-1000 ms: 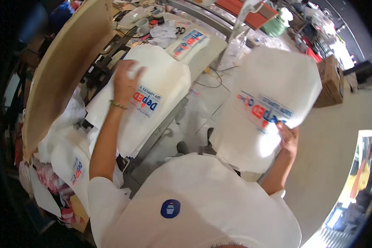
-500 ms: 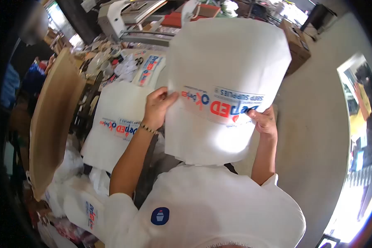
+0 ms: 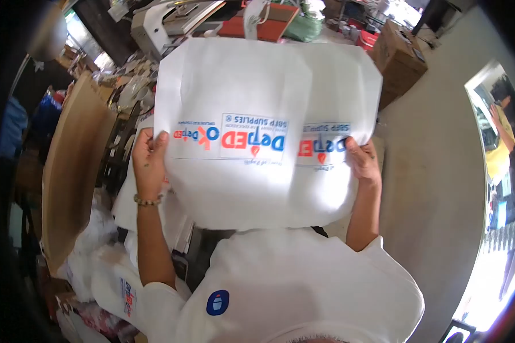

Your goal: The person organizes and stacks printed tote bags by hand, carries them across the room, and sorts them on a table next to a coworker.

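My left hand pinches the left edge of a white printed sheet between thumb and fingers. My right hand grips the right edge of a second white printed sheet, thumb on top. Both sheets overlap in front of my chest, the left one covering part of the right. Blue and red DepED lettering shows upside down on each. Whether they are single sheets or flat bags I cannot tell. Beneath my left forearm lies another white printed piece, mostly hidden.
A tall brown board stands at the left. Below it sits a white printed bundle among plastic bags. Beyond the sheets are a white machine, a red-brown board and a cardboard box. A wall runs along the right.
My left hand has moved left with its sheet, uncovering a second printed sheet in my right hand. The pieces on the left side are now largely covered. My right hand has barely moved.
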Action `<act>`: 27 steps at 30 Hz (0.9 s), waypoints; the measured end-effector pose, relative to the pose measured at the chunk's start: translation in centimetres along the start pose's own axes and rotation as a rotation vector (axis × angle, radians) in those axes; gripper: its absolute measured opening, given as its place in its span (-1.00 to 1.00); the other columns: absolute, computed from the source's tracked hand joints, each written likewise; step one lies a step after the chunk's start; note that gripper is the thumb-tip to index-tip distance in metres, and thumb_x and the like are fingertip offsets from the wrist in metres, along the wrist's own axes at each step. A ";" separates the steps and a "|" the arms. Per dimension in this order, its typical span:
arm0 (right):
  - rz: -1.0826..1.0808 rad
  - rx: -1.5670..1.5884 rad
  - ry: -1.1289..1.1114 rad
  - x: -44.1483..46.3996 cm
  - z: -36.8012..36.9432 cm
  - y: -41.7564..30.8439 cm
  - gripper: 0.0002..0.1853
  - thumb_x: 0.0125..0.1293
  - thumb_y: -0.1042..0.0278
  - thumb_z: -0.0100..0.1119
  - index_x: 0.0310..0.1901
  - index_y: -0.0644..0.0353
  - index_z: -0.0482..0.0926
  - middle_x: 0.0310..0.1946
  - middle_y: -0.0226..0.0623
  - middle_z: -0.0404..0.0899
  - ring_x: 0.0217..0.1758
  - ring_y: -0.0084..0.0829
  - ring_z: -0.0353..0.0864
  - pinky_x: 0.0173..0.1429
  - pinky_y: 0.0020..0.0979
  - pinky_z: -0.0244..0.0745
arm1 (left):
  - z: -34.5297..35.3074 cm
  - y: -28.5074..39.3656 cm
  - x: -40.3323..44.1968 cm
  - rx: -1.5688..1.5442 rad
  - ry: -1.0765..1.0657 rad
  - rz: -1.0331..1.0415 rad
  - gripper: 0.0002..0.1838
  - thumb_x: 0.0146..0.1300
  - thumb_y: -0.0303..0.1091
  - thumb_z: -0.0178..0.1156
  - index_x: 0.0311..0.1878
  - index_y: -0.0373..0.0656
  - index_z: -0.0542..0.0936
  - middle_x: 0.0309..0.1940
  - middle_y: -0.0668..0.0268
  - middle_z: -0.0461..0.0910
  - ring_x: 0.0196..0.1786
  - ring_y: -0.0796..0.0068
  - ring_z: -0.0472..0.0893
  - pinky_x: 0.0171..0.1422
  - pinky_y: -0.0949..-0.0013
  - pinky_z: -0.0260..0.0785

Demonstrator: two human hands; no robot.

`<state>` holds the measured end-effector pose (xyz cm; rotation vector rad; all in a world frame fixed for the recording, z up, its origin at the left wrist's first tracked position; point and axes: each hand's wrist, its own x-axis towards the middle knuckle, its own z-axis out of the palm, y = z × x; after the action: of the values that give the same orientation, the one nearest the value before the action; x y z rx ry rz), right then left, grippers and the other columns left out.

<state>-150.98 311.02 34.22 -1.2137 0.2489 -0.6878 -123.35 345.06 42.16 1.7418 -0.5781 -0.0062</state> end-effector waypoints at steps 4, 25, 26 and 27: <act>-0.020 -0.073 0.020 -1.1 -2.5 -0.3 -0.72 0.32 0.27 0.27 0.00 0.19 0.59 -0.15 -0.45 0.63 -0.06 -0.53 0.55 0.08 -0.44 0.39 | -7.4 0.2 0.3 0.181 -0.026 -0.067 -0.83 0.34 -0.34 0.19 -0.22 -0.28 0.53 -0.41 0.44 0.54 -0.36 0.73 0.42 -0.22 0.55 0.30; 0.071 -0.282 -0.060 -0.5 1.6 -0.4 -0.84 0.31 0.31 0.26 -0.15 0.17 0.62 -0.31 -0.54 0.59 -0.22 -0.62 0.51 -0.13 -0.48 0.38 | -5.5 -14.0 4.9 0.517 -0.033 0.145 -0.58 0.16 -0.17 0.39 0.00 -0.19 0.56 -0.15 0.19 0.64 -0.16 0.35 0.62 -0.10 0.23 0.48; 0.119 -0.303 -0.109 -0.2 2.5 -0.4 -0.83 0.31 0.28 0.27 -0.15 0.16 0.62 -0.31 -0.54 0.59 -0.23 -0.63 0.50 -0.14 -0.49 0.37 | -1.5 -13.0 4.0 0.127 -0.260 0.023 -0.59 0.19 -0.18 0.37 0.00 -0.21 0.55 -0.13 0.23 0.63 -0.16 0.47 0.61 -0.13 0.26 0.48; 0.140 -0.301 -0.141 0.2 4.0 -0.5 -0.81 0.31 0.25 0.28 -0.15 0.15 0.62 -0.32 -0.54 0.59 -0.25 -0.63 0.49 -0.16 -0.50 0.35 | 2.6 -11.2 2.6 0.160 -0.416 -0.148 -0.61 0.23 -0.21 0.34 0.03 -0.22 0.53 -0.08 0.29 0.59 -0.10 0.59 0.56 -0.08 0.36 0.45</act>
<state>-148.91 313.87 36.15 -1.5101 0.3245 -0.4506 -117.68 343.25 32.02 1.9498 -0.7649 -0.4459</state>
